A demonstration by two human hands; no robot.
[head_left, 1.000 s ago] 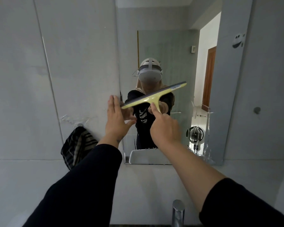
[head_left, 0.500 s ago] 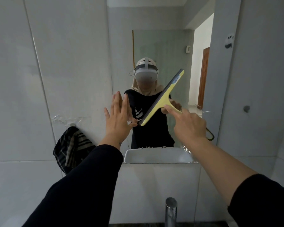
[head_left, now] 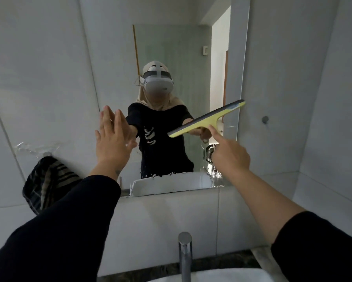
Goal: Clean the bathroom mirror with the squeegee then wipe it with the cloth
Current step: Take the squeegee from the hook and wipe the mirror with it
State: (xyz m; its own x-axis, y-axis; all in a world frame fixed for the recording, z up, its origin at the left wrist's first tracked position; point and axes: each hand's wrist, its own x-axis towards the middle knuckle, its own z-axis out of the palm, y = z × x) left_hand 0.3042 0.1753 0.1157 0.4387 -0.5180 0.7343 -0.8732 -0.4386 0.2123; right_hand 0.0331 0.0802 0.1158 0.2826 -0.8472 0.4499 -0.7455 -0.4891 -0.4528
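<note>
right hand point(head_left: 230, 154): fingers clenched round squeegee point(head_left: 206, 121) handle, forefinger stretched along it | squeegee: blade tilted across mirror point(head_left: 171, 47), right end higher, near its right edge | left hand point(head_left: 113, 139): fingers spread, released, flat at mirror's left edge | cloth point(head_left: 47, 182): hangs from wall hook, left of mirror | basin point(head_left: 221, 276): contents out of view; tap point(head_left: 184, 255) upright

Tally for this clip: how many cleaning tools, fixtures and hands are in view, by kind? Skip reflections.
Squeegee, held in the right hand: 1
Cloth, hanging on the wall left of the mirror: 1
Mirror: 1
Faucet: 1
Hands: 2, the left hand open and flat at the mirror, the right hand gripping
Total: 6
</note>
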